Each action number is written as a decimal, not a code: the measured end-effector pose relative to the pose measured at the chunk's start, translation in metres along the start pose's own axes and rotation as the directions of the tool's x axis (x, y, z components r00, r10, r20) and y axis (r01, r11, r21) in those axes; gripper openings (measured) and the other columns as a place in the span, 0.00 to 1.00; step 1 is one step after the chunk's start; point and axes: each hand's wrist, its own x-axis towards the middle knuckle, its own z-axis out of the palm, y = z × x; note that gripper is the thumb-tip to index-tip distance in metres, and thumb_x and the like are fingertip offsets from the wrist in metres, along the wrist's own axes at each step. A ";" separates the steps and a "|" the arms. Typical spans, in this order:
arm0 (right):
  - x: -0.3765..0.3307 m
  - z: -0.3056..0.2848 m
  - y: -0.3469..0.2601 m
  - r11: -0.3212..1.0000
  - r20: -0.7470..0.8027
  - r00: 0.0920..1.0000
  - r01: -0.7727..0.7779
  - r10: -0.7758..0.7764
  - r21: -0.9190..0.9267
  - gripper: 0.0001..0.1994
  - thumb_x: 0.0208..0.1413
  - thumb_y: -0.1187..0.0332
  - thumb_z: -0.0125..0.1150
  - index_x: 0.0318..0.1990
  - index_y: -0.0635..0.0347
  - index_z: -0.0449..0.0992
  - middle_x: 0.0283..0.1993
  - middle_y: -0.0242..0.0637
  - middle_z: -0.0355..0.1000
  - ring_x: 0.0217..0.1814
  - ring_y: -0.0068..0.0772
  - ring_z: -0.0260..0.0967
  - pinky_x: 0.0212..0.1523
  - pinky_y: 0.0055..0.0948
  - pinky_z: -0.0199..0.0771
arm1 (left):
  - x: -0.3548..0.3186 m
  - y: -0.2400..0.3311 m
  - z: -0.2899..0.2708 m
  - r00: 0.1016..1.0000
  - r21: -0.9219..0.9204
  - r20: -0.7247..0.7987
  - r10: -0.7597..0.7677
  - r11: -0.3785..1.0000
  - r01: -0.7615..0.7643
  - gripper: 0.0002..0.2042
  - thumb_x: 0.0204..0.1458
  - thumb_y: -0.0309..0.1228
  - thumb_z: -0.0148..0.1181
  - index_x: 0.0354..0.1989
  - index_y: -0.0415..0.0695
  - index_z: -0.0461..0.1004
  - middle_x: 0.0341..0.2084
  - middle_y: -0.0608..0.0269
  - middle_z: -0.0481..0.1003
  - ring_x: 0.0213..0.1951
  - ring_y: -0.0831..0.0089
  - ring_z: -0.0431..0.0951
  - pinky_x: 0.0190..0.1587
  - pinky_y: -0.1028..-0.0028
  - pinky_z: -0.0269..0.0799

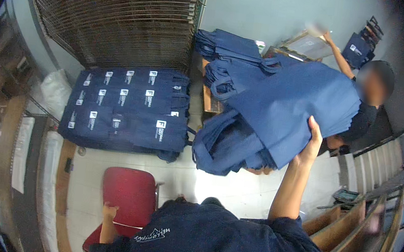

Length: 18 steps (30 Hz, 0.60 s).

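My right hand (311, 143) grips the side of a thick stack of navy fabric bags (289, 106), thumb on top. Its other fingers are hidden under the cloth. The stack is tilted, with loop handles (215, 142) hanging at its left end. My left hand (110, 211) is low on the left, in front of the red chair (129, 195). It holds nothing that I can see, and its fingers look loosely apart. Whether it touches the chair is unclear.
Navy bags with white prints (124, 107) lie in a broad pile at left, below a wire drying rack (115, 16). More folded bags (231, 47) rest behind my stack. A co-worker (362, 119) reaches toward a framed screen (311, 45). Wooden boards (335, 228) stand at right.
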 end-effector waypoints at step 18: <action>0.495 0.264 0.149 0.809 -0.221 0.973 0.177 -0.059 0.561 0.48 0.38 0.81 0.62 0.66 0.45 0.39 0.62 0.42 0.57 0.55 0.45 0.64 0.52 0.53 0.71 | -0.162 0.095 0.219 0.853 0.254 -0.436 -0.286 0.871 0.421 0.34 0.40 0.23 0.67 0.58 0.36 0.58 0.48 0.51 0.70 0.46 0.62 0.72 0.46 0.66 0.70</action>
